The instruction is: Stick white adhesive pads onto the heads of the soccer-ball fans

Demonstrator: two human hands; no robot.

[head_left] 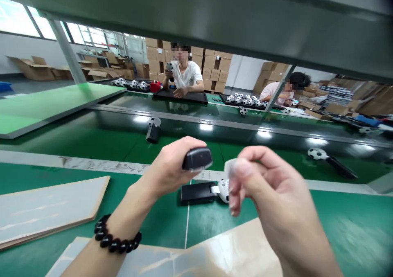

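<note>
Left hand raised over the near worktop, its grip closed around a black handheld piece, blunt end toward the right; rest of the piece hidden by the fingers. Right hand just beside it, grip narrow, thumb and fingers pinching a small pale slip, blurred, apart from the black piece. Below and between the hands, a black-handled device lies flat on the worktop, its football-patterned head to the right, partly behind the right fingers. Dark beaded bracelet on the left wrist. Pale, tan-edged sheets lie at left; a glossy tan sheet is nearest the wearer, partly under the right forearm. Beyond, on the green line: one football-headed unit left of centre, another at right, handle angled toward the wearer. Far side: a person in white at a black tray, one in pale pink to the right; football-patterned pieces heaped between them.
</note>
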